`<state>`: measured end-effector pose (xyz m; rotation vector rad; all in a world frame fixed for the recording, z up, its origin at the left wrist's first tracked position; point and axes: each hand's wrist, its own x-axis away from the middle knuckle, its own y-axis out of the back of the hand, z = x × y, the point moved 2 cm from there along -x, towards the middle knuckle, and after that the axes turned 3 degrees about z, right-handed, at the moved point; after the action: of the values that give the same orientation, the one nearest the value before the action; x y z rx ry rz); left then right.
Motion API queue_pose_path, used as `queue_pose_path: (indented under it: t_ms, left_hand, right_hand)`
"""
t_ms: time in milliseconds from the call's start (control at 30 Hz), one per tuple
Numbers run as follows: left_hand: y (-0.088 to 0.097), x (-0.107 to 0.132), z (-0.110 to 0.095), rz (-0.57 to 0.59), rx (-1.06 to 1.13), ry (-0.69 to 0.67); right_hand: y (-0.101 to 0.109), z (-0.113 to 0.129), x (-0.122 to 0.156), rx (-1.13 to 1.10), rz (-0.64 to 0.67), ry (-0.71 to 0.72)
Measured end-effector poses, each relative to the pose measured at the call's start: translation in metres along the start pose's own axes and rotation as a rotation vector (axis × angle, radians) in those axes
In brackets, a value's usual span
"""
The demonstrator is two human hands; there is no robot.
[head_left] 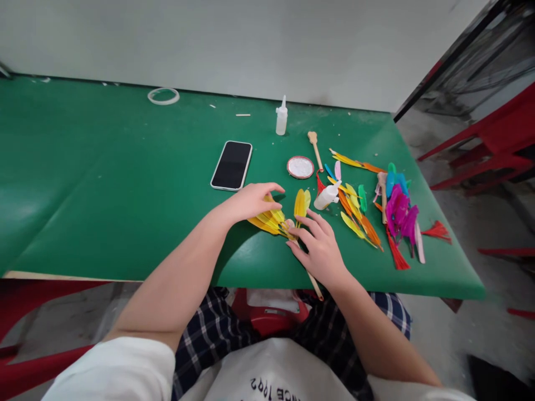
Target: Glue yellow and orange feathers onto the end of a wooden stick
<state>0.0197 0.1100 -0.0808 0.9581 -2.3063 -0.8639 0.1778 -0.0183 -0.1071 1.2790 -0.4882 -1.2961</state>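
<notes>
In front of me, yellow feathers [266, 224] fan out to the left from the rounded head of a thin wooden stick [314, 285]. The stick slants down past the table's near edge. My left hand [251, 200] lies over the feathers, forefinger stretched out and thumb apart, touching them; its other fingers are partly hidden. My right hand [320, 248] closes its thumb and fingers around the stick's head. Two upright yellow feathers [300, 203] rise beside its fingertips, their quills at the stick's head. The exact contact there is covered by the fingers.
On the green table [104, 195] are a phone [232, 165], a tape ring [163, 96], a round dish of white paste [300, 167], and glue bottles [281, 118] [327, 196]. Another wooden stick [315, 150], loose feathers [355, 214] and a purple feather bundle [401, 211] with red tassels lie right.
</notes>
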Motion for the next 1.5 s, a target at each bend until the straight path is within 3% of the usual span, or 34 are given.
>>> queue_pose_path:
  t_ms: [300, 467, 533, 733, 933, 1500]
  left_hand:
    - [-0.002, -0.002, 0.003, -0.016, -0.109, -0.07]
    - [-0.001, 0.0, -0.003, -0.185, -0.348, -0.21]
    - [-0.001, 0.008, -0.008, -0.201, -0.429, -0.246]
    - [-0.003, 0.04, -0.024, -0.072, -0.546, -0.26]
    - [-0.016, 0.054, -0.041, 0.095, -0.674, -0.149]
    - [-0.036, 0.065, -0.059, 0.164, -0.762, 0.007]
  right_hand:
    - [0.0, -0.001, 0.0, -0.007, -0.014, 0.002]
    - [0.001, -0.002, 0.0, -0.016, 0.009, -0.001]
    - [0.002, -0.002, 0.0, -0.022, 0.003, -0.001]
    - [0.004, -0.002, 0.002, -0.038, -0.046, -0.013]
    - [0.002, -0.003, 0.003, -0.018, -0.021, 0.023]
    - [0.005, 0.001, -0.001, 0.017, 0.004, 0.037]
